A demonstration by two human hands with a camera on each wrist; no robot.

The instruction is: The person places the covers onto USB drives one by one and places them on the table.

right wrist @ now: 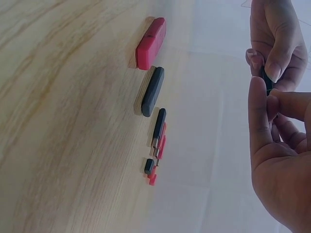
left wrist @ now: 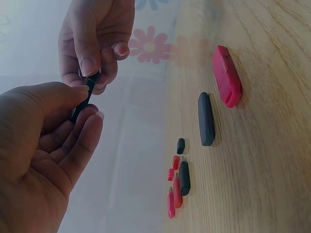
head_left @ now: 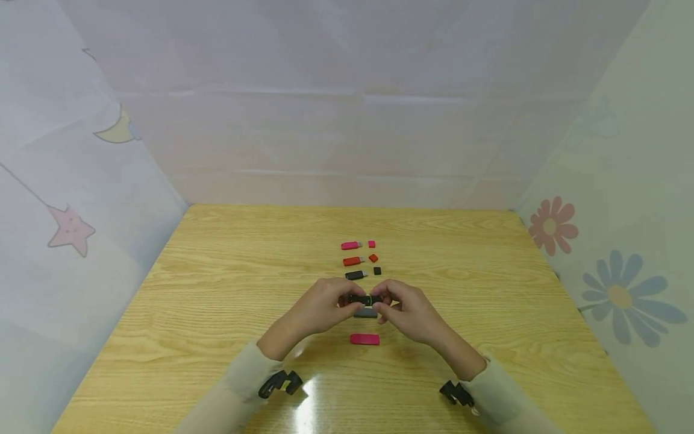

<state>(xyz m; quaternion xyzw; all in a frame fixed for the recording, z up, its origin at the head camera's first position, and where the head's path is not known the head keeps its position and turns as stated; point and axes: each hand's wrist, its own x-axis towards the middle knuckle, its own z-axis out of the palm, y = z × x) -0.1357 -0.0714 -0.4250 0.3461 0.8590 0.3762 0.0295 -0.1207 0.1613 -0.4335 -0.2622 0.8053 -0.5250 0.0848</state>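
Note:
Both hands hold one black USB stick point(head_left: 359, 299) with a thin green line, raised above the table. My left hand point(head_left: 325, 304) pinches its left end between thumb and fingers; my right hand point(head_left: 409, 310) pinches the right end, the cap side. Fingers hide much of the stick point(left wrist: 82, 102) in the left wrist view. Just beneath the hands in the head view lies a dark grey USB stick point(head_left: 365, 313) with no plug showing. Nearer me is a pink USB stick point(head_left: 364, 339), its plug also covered.
Beyond the hands lie three uncapped USB sticks: black point(head_left: 355, 275), red point(head_left: 353, 261) and pink point(head_left: 350, 246). To their right sit a black cap point(head_left: 377, 270), a red cap point(head_left: 373, 258) and a pink cap point(head_left: 371, 244). Fabric walls surround the wooden table point(head_left: 244, 253).

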